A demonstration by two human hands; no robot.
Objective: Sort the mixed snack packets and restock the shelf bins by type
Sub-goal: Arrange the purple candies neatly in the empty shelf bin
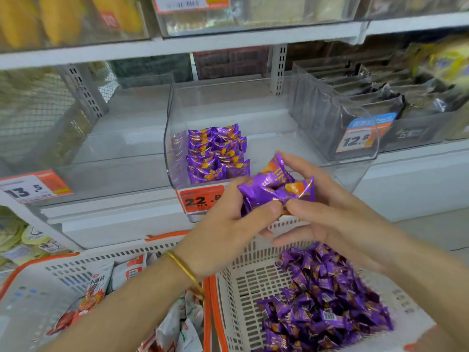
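Both hands, left hand (228, 224) and right hand (327, 207), grip a bunch of purple packets (275, 188) before the clear shelf bin (253, 102), so restocking is underway; next, set them beside the stacked rows.

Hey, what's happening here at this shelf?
A person is restocking purple snacks. The left hand and right hand together grip a bunch of purple packets in front of a clear shelf bin, where a neat stack fills only part of it. A loose purple pile lies in the right basket below; the left basket holds white and red packets.
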